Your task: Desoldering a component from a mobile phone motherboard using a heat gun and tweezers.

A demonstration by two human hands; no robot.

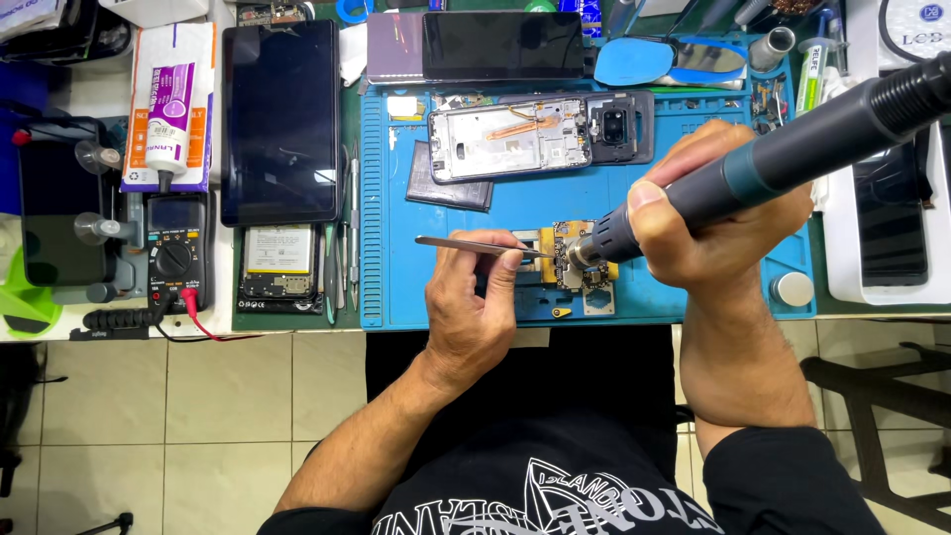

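My left hand (474, 309) pinches metal tweezers (466, 244) whose tips reach a small circuit board (580, 260) clamped in a holder on the blue work mat (515, 198). My right hand (718, 213) grips a dark hot-air gun handle (792, 149); its metal nozzle (586, 254) points down at the same board, just right of the tweezer tips. The hose of the gun runs off to the upper right.
An opened phone frame (540, 137) lies at the mat's far side, a dark panel (448, 188) beside it. A tablet (280, 119), multimeter (175, 248), white tube (168, 124), loose tools (342, 248) and an opened phone (279, 266) sit left. A white machine (882, 238) stands right.
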